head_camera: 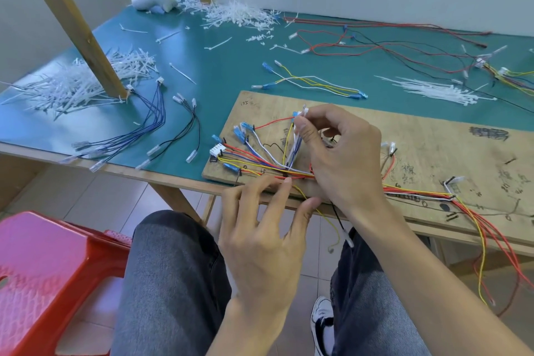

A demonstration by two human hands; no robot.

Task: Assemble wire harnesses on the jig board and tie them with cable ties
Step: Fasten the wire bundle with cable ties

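Note:
A wooden jig board lies on the green table, with a harness of red, yellow, blue and white wires routed over its nails. My right hand is above the board's left half and pinches a white cable tie that stands up round a bunch of wires. My left hand is at the board's near edge, fingers spread and fairly straight, fingertips touching the red wires there. A white connector sits at the board's left end.
Heaps of white cable ties lie at the left, at the back and at the right. Loose wire sets lie on the green table. A wooden post stands at left. A red stool is beside my knee.

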